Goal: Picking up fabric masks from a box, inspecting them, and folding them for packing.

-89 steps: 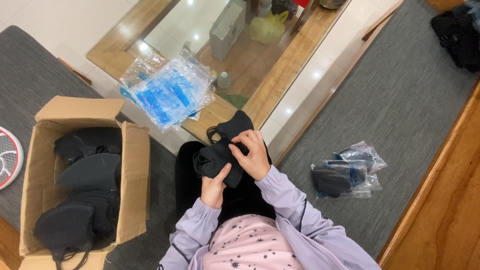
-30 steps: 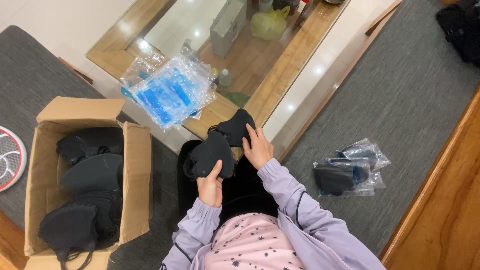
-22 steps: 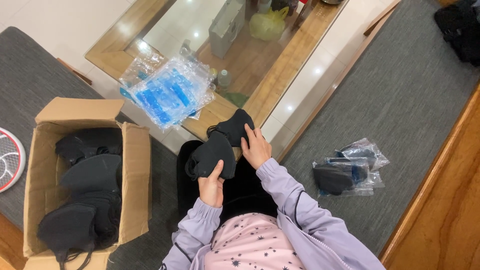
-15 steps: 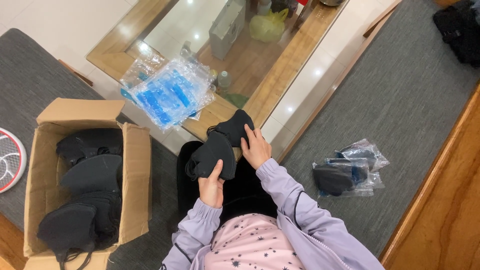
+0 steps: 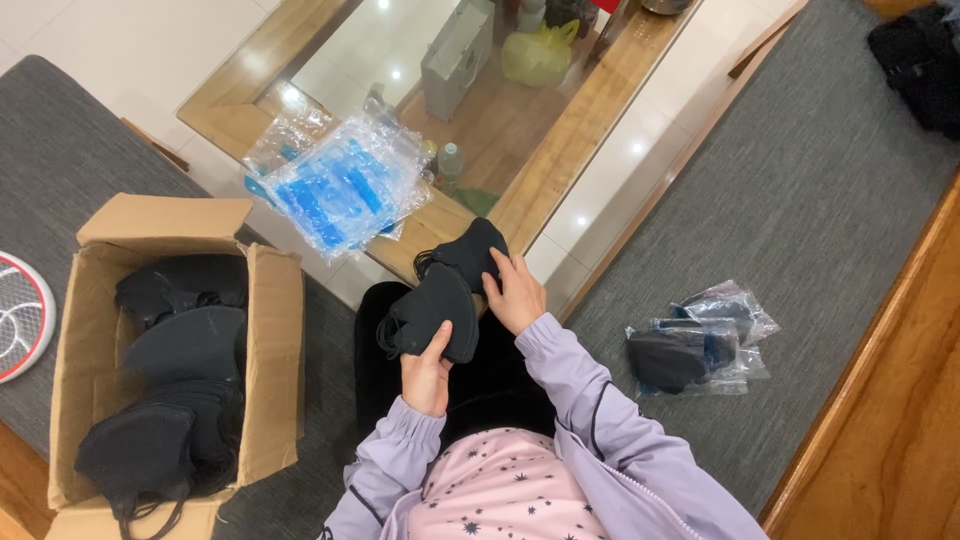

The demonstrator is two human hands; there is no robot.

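My left hand [image 5: 427, 369] grips a black folded face mask [image 5: 432, 312] from below, thumb on its front. My right hand [image 5: 515, 292] holds a second black mask [image 5: 470, 253] just above and to the right of the first; the two masks overlap. Both hands are above my lap, over a black patch between my knees. A cardboard box [image 5: 275, 368] at my left holds several more black masks [image 5: 185, 345]. To my right on the grey seat lie clear bags with black masks inside [image 5: 690, 340].
A glass-topped wooden table [image 5: 585, 110] stands ahead, with a pile of clear and blue plastic bags [image 5: 335, 185] on its near corner. A yellow bag [image 5: 535, 55] and a grey box [image 5: 455, 55] show under the glass. A round white and red object [image 5: 20, 315] lies far left.
The two masks have been drawn apart from one bundle; my left hand's mask now sits lower left and my right hand's mask upper right. In the last second little has moved.
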